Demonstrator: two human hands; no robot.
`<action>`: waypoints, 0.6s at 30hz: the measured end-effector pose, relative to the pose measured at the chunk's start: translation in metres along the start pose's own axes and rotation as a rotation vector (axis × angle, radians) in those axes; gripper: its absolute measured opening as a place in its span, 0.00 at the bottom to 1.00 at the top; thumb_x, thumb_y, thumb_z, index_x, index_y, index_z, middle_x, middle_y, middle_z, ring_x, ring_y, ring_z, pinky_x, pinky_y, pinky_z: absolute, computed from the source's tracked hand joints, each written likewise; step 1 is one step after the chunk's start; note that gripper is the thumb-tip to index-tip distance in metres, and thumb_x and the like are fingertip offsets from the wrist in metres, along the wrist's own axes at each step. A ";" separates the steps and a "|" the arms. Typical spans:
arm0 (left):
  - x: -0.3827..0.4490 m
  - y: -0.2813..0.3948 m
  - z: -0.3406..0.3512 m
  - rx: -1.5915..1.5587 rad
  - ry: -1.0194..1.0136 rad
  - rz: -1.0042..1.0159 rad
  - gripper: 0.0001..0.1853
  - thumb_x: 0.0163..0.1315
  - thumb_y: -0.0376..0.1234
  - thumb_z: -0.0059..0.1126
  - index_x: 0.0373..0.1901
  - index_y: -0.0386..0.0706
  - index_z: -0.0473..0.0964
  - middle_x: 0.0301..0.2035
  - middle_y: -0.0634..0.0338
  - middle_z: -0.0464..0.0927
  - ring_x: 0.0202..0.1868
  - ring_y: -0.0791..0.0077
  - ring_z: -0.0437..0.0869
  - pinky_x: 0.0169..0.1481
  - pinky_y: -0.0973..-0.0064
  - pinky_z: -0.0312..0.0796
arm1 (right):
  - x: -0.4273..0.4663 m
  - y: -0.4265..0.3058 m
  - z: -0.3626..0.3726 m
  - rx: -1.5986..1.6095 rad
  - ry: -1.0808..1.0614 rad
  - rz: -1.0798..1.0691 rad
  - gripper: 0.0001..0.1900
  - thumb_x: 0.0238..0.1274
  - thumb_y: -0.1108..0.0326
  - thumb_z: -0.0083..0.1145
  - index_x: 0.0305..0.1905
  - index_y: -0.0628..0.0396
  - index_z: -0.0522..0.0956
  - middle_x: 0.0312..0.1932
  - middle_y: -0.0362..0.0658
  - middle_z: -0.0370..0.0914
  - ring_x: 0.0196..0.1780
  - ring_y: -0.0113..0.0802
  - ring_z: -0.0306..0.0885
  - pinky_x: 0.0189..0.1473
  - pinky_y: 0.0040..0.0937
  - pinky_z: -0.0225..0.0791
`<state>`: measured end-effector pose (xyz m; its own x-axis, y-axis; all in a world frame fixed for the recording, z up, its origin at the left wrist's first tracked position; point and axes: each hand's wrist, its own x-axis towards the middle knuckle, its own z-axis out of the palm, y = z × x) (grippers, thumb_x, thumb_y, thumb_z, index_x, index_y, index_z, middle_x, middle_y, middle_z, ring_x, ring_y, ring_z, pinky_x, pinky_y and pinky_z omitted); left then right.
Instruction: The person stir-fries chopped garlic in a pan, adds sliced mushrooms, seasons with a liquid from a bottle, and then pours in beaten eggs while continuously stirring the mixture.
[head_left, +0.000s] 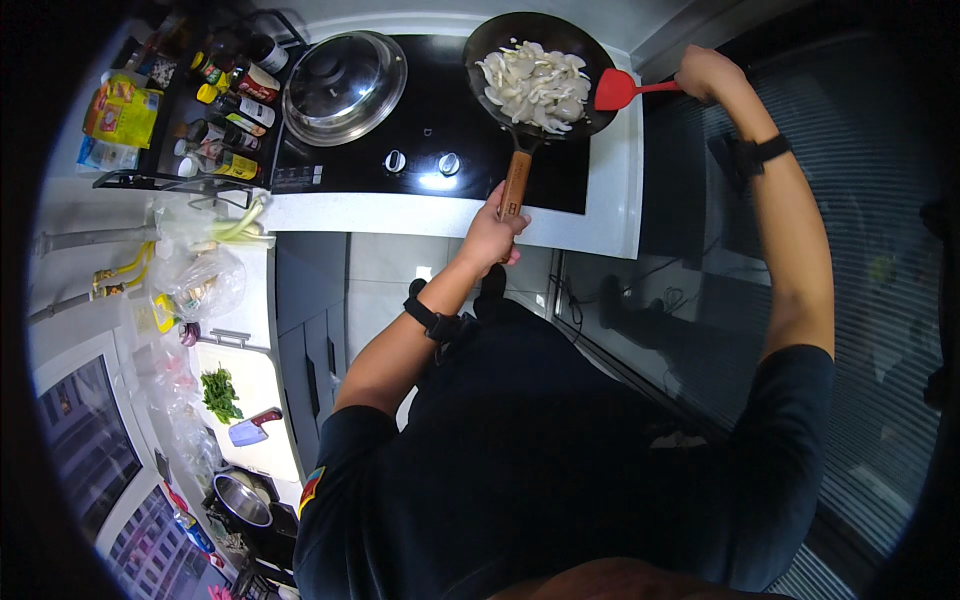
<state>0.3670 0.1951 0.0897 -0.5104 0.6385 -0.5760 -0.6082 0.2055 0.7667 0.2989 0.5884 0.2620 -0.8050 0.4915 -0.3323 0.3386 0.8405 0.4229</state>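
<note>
My left hand (493, 231) grips the wooden handle (515, 184) of a dark wok (491, 52) at the right side of the black cooktop (427, 90). Pale, sliced pieces of food (536, 86), of a kind I cannot tell for sure, lie heaped in the wok. My right hand (711, 73) holds a red spatula (616, 90) by its handle. The spatula's blade overlaps the wok's right rim, beside the food; whether it touches the wok I cannot tell.
Left of the wok sits a domed metal lid (345, 86). A black rack (169, 120) carries several seasoning bottles (244, 112). On the left counter, a cutting board (259, 375) bears chopped greens (220, 394) and a cleaver (251, 430), near a metal bowl (244, 501). A glass door (750, 285) stands at right.
</note>
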 end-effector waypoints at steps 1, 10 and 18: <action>0.000 0.000 0.000 -0.010 -0.006 0.002 0.43 0.64 0.30 0.58 0.78 0.57 0.47 0.31 0.59 0.73 0.14 0.76 0.73 0.16 0.77 0.69 | 0.020 -0.002 0.006 -0.047 -0.067 -0.089 0.12 0.60 0.66 0.58 0.42 0.61 0.86 0.37 0.56 0.85 0.39 0.52 0.85 0.41 0.47 0.77; -0.002 0.002 -0.001 -0.038 -0.028 -0.001 0.44 0.65 0.29 0.57 0.79 0.53 0.44 0.34 0.57 0.75 0.13 0.75 0.72 0.16 0.77 0.67 | 0.010 -0.007 0.097 0.888 -0.100 -0.039 0.15 0.67 0.61 0.53 0.34 0.59 0.85 0.15 0.39 0.70 0.18 0.28 0.64 0.22 0.29 0.57; -0.002 0.005 0.000 -0.012 -0.011 -0.027 0.44 0.66 0.28 0.57 0.79 0.53 0.44 0.33 0.56 0.76 0.13 0.75 0.72 0.15 0.77 0.66 | 0.003 -0.071 0.108 1.189 0.009 -0.060 0.15 0.59 0.60 0.67 0.44 0.60 0.86 0.28 0.40 0.83 0.30 0.26 0.75 0.37 0.29 0.71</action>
<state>0.3650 0.1951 0.0942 -0.4865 0.6413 -0.5934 -0.6291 0.2141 0.7473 0.3255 0.5547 0.1398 -0.8365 0.4469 -0.3173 0.5363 0.5485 -0.6415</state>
